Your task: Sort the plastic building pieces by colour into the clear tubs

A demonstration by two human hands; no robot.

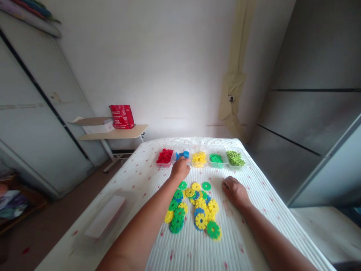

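Observation:
My left hand (181, 169) reaches to the front of a clear tub holding blue notched plastic discs (184, 154). Its fingers are drawn together, and whatever they may hold is hidden. To the right, my right hand (235, 191) rests on the tablecloth, fingers curled in, with no object showing in it. Between my forearms lies a loose spread of flower-like notched discs: green discs (176, 224), yellow discs (213, 205) and a few blue ones, many overlapping. Beside the blue tub stand tubs of red pieces (164, 156), yellow discs, green discs (216, 158) and light green pieces (235, 158).
A clear plastic lid or tray (128, 199) with a pale flat box (105, 217) lies at the table's left. Beyond, a side table (124, 133) carries a red bag (122, 116) and a white box (98, 127). Grey cabinets (316, 124) stand at the right.

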